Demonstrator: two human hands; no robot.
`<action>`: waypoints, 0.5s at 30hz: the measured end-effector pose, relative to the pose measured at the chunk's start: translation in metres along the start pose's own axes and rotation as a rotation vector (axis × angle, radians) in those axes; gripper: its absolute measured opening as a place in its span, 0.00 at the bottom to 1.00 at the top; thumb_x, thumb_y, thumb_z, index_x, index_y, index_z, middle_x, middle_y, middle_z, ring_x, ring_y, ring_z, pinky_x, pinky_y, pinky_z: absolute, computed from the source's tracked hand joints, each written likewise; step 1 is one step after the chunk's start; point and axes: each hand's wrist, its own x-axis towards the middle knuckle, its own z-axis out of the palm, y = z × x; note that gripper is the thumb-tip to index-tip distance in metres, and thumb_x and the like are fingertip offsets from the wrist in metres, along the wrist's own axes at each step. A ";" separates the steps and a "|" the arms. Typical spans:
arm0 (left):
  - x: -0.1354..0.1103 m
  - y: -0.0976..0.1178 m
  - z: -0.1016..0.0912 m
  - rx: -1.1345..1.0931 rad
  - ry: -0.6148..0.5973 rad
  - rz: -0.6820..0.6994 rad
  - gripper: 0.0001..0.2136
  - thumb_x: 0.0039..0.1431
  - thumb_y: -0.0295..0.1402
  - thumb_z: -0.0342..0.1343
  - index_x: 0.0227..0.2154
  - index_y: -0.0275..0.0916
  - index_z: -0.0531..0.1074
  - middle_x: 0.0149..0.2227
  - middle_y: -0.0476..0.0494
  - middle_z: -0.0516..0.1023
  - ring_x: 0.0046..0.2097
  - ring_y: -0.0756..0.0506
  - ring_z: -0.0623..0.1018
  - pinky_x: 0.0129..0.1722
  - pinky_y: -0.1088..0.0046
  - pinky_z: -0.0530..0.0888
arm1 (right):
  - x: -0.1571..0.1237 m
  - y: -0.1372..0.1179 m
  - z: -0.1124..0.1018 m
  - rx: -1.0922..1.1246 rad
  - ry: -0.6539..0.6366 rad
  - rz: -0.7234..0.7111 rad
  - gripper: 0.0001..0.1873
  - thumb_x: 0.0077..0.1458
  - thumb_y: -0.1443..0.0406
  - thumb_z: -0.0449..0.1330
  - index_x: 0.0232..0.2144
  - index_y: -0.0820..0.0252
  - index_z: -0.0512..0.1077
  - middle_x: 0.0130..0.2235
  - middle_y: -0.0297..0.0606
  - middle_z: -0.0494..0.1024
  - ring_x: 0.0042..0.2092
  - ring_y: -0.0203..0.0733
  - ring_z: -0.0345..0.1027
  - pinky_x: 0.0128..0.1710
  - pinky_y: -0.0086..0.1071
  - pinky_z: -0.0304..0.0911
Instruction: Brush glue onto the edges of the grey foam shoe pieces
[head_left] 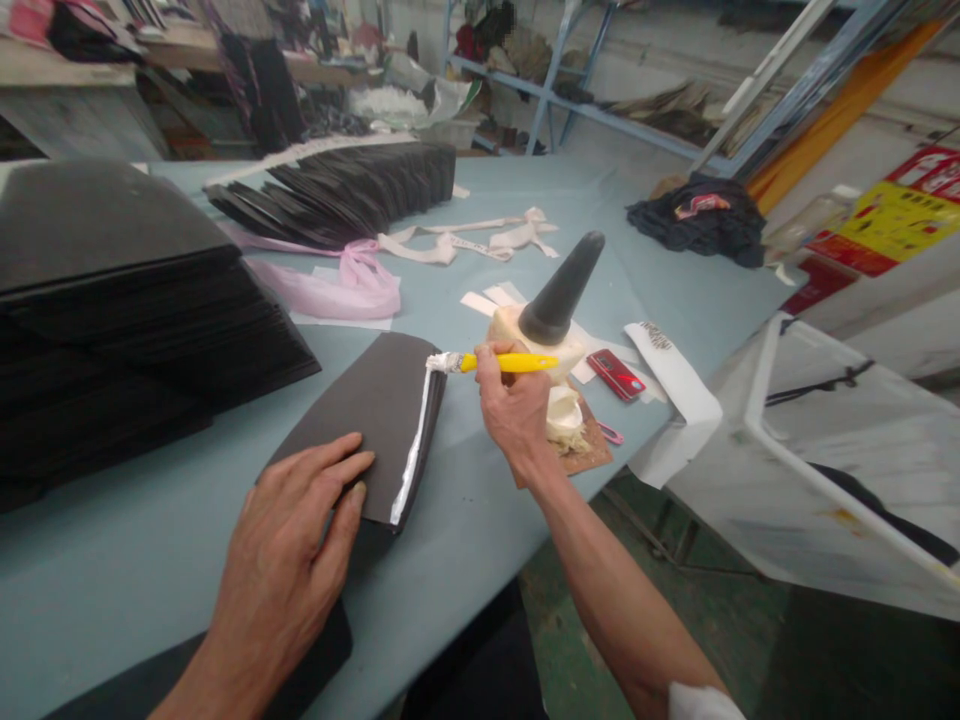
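Observation:
My right hand (516, 405) grips a yellow-handled paintbrush (510, 362), its bristles coated in white paste. The brush tip touches the far right corner of a dark grey curved sheet (352, 410), which seems to lie on further sheets. Down that sheet's right edge runs a white strip of paste (411, 450). Flat on the near left part of the sheet lies my left hand (300, 530), fingers stretched out and holding nothing. Just beyond my right hand a black cone (564, 290) stands tilted on a cream-coloured block.
Stacked dark sheets (135, 330) fill the left side; a fanned black pile (352, 185) lies farther back. Near it are a pink fabric strip (330, 285) and white tapes. A red box (616, 375) sits right of the cone. A white bin (847, 470) stands beyond the table's right edge.

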 end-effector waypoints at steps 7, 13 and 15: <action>0.000 0.000 0.000 -0.025 -0.003 -0.020 0.14 0.76 0.37 0.49 0.57 0.46 0.73 0.61 0.41 0.80 0.60 0.35 0.78 0.59 0.50 0.73 | 0.010 -0.003 0.005 -0.066 0.021 -0.047 0.17 0.67 0.52 0.58 0.34 0.58 0.75 0.25 0.30 0.76 0.26 0.35 0.67 0.30 0.33 0.63; 0.000 0.001 0.001 -0.036 -0.002 -0.029 0.13 0.76 0.37 0.49 0.57 0.46 0.73 0.62 0.41 0.79 0.60 0.35 0.77 0.58 0.49 0.73 | 0.019 -0.003 0.011 -0.095 0.025 -0.081 0.16 0.67 0.53 0.58 0.34 0.56 0.75 0.26 0.31 0.76 0.27 0.37 0.68 0.33 0.35 0.64; -0.001 0.001 0.001 -0.036 -0.005 -0.023 0.13 0.76 0.36 0.49 0.58 0.46 0.72 0.62 0.41 0.79 0.60 0.36 0.77 0.58 0.50 0.73 | 0.023 -0.002 0.013 -0.112 0.045 -0.094 0.16 0.68 0.52 0.58 0.34 0.56 0.74 0.25 0.30 0.75 0.27 0.37 0.68 0.33 0.34 0.63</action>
